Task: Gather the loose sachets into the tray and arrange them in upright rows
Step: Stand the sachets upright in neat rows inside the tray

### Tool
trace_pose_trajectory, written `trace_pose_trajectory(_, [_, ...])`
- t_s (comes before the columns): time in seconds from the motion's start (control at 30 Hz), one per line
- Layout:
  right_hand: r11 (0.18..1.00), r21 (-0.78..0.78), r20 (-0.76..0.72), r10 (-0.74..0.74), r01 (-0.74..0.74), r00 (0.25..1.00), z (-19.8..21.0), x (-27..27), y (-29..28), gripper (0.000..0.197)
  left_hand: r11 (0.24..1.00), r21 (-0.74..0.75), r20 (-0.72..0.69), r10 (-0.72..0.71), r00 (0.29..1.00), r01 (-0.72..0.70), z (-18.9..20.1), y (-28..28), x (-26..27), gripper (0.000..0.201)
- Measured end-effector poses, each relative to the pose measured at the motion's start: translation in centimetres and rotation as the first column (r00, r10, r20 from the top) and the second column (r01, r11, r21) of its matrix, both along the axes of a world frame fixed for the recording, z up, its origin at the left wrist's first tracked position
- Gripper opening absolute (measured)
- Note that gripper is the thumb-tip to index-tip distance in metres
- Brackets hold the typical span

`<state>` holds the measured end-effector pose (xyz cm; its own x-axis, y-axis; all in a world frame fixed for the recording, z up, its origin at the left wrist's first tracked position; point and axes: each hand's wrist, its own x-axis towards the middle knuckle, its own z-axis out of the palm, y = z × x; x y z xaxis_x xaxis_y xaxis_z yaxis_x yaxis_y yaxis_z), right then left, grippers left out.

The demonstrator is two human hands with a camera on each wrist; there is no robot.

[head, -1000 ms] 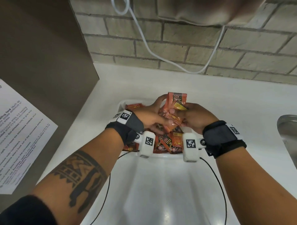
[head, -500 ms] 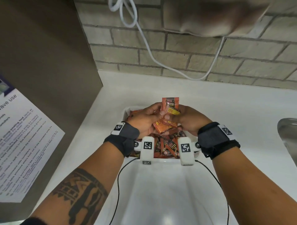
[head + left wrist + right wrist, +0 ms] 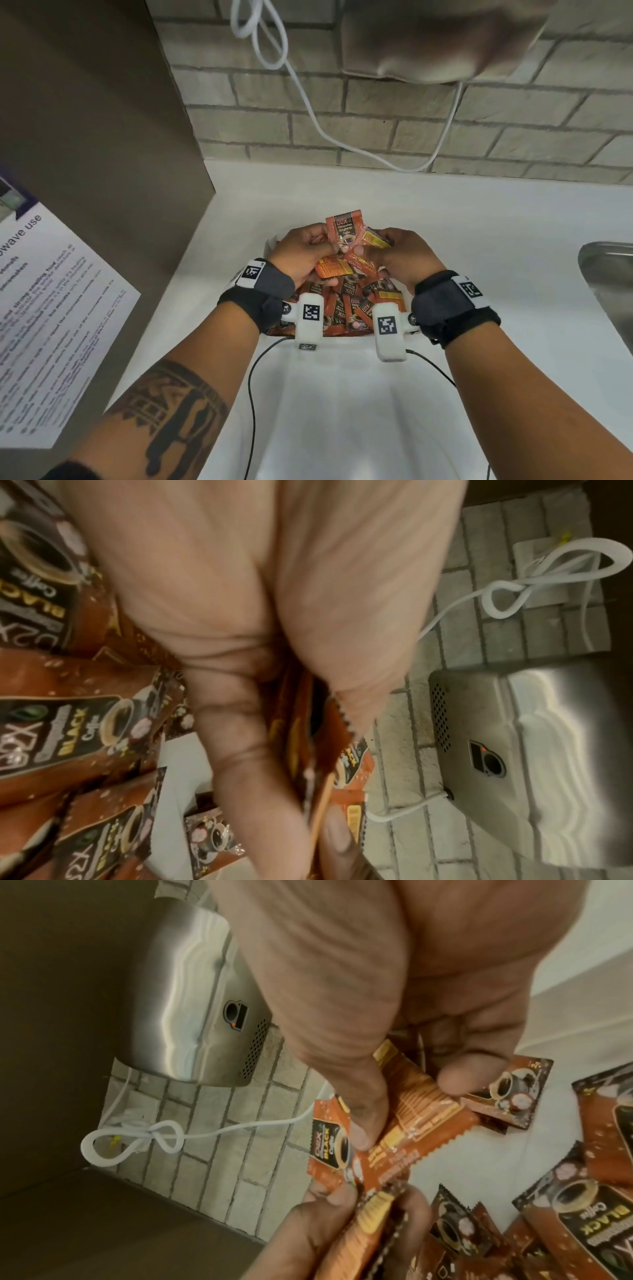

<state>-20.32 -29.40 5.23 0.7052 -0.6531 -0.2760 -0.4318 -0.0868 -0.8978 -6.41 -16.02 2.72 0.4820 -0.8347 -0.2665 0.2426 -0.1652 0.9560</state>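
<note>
Centre of the head view: left hand [image 3: 301, 251] and right hand [image 3: 406, 255] fingers pinching a bunch of sachets [image 3: 344, 231] above the tray [image 3: 270, 244].

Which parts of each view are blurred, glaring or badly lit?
Head: sharp on the sachets, hand dryer smeared. Left wrist: left hand blurred, glare on the dryer. Right wrist: dim, warm cast, right hand soft.

White counter [image 3: 479, 240] under sachet-filled tray [image 3: 270, 244]
</note>
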Motion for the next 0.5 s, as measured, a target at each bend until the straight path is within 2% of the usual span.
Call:
trace_pose_trajectory(0.1, [0.997, -0.047, -0.027, -0.057, 0.056, 0.998, -0.2, -0.6, -1.5, 0.028, 1.000, 0.021, 0.056, 0.007, 0.998, -0.009, -0.2, -0.5, -0.2, 0.018])
trace_pose_trajectory(0.17, [0.994, -0.060, 0.006, -0.096, 0.096, 0.995, 0.0, -1.1, -2.5, 0.029, 0.998, 0.047, 0.080, 0.028, 0.996, -0.031, -0.3, -0.7, -0.4, 0.017])
trace_pose_trajectory(0.37, [0.991, 0.076, 0.247, -0.129, 0.113, 0.960, 0.4, -1.5, -3.6, 0.009, 0.991, 0.087, 0.106, 0.091, 0.990, -0.100, -0.8, -0.9, -1.6, 0.020])
trace_pose_trajectory(0.43, [0.987, 0.143, 0.296, -0.110, 0.070, 0.949, 0.1, -1.4, -3.7, 0.030, 0.990, 0.093, 0.146, 0.091, 0.985, -0.105, -0.8, -0.9, -1.8, 0.021])
trace_pose_trajectory(0.5, [0.974, 0.222, 0.322, -0.115, 0.043, 0.940, 0.2, -1.2, -3.5, 0.035, 0.989, 0.098, 0.143, 0.097, 0.985, -0.112, -0.7, -0.9, -2.1, 0.022])
